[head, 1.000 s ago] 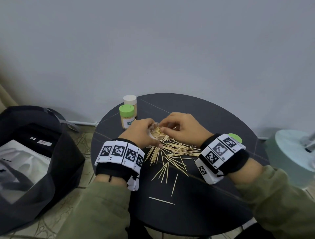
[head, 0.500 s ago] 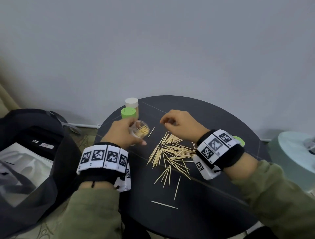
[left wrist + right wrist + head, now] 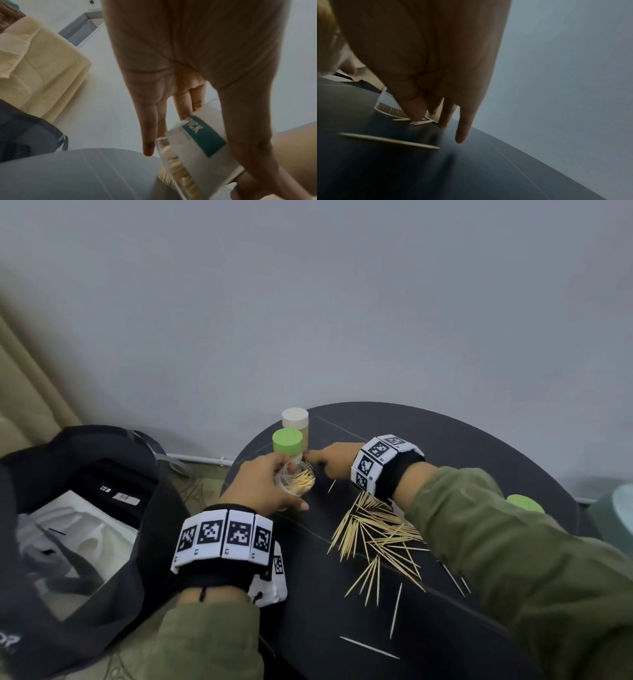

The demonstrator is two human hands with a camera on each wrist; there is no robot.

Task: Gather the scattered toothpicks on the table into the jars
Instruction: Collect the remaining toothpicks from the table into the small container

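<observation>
The left hand (image 3: 260,484) grips the open jar (image 3: 291,477), mouth tilted frame-right toward the right hand (image 3: 334,463), fingertips (image 3: 418,115) on a few toothpicks (image 3: 421,122); pinch unclear.

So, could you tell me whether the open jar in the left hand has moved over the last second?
Yes. The open jar in the left hand has moved left, away from the toothpick pile, to just in front of the green-lidded jar.
</observation>
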